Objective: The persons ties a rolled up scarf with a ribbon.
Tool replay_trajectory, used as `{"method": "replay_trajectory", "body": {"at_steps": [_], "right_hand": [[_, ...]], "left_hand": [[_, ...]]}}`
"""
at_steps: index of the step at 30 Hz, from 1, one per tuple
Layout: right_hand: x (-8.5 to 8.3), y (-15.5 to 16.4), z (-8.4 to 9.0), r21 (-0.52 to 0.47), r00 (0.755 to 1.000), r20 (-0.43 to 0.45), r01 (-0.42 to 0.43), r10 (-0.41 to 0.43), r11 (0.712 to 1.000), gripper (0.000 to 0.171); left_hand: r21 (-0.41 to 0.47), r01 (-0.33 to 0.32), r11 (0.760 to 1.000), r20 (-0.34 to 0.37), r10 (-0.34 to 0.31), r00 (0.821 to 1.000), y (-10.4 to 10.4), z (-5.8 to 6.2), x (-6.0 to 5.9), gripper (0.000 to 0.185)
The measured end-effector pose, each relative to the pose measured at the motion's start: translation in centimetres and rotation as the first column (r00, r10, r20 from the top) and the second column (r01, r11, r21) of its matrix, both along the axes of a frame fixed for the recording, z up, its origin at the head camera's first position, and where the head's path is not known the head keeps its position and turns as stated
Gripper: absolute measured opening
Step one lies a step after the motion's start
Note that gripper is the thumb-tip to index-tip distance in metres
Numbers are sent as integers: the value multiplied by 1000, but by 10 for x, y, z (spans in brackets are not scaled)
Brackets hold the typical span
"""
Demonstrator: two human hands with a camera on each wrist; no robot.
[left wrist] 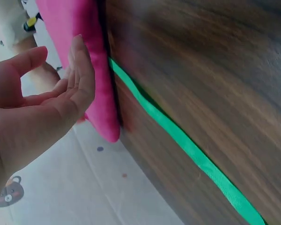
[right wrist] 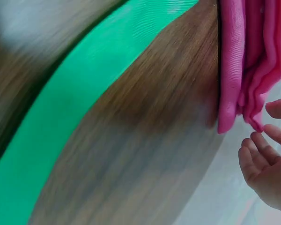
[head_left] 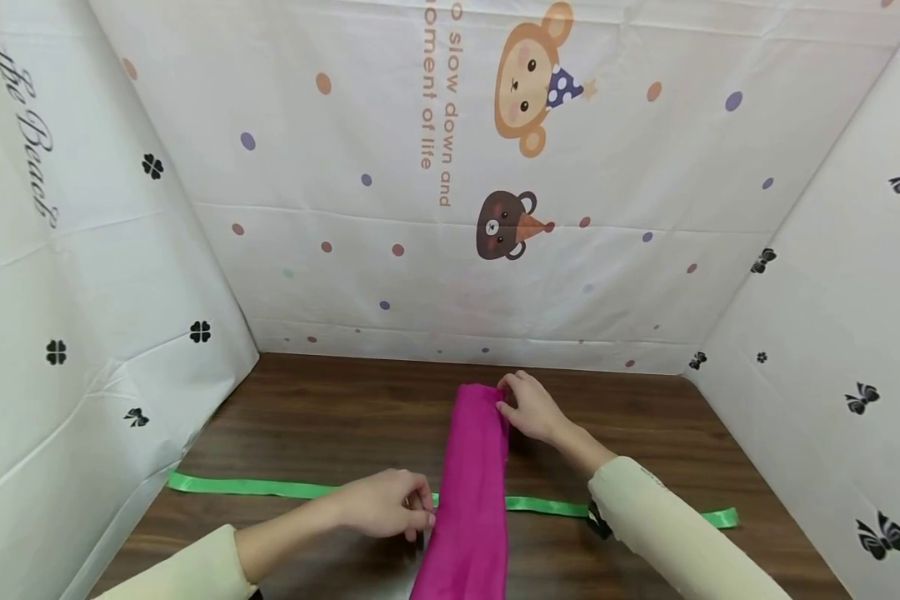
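A long magenta cloth (head_left: 474,492), folded into a thick strip, lies lengthwise on the wooden table and crosses over a green ribbon (head_left: 258,487). Its layered edges (right wrist: 262,70) show in the right wrist view. Beside the cloth's left side is my left hand (head_left: 390,502), fingers loosely bent; in the left wrist view the thumb stands apart from the fingers and nothing is between them. My right hand (head_left: 532,408) is at the far right corner of the cloth. In the right wrist view its thumb and fingers are spread, close to the layers without pinching them.
The dark wooden table (head_left: 330,400) is bounded by white printed sheets at the back (head_left: 420,283), left (head_left: 105,292) and right (head_left: 810,317). The ribbon runs across the table on both sides of the cloth, passing beneath the right forearm.
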State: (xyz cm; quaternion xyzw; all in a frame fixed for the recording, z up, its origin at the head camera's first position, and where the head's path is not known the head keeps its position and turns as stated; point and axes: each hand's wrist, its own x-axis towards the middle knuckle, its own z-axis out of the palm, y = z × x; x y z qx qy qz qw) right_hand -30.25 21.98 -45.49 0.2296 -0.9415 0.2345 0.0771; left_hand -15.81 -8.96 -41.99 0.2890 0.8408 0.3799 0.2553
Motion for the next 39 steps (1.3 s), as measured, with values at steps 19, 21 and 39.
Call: {"method": "replay_trajectory", "body": {"at_steps": [19,21,39], "right_hand": [[49,20,22,11,973,-36,-229,229,973,17],[52,21,22,20,969,-39,-244,245,970,16],[77,51,20,36,967,-28,-252,253,967,12]], "left_hand": [[-111,6,994,-453,-56,890,-31,-13,-30,18],[-125,6,992,-480,-66,875,-33,-14,-32,19],[-213,24,977,-480,-126,868,-48,-15,-47,20]]}}
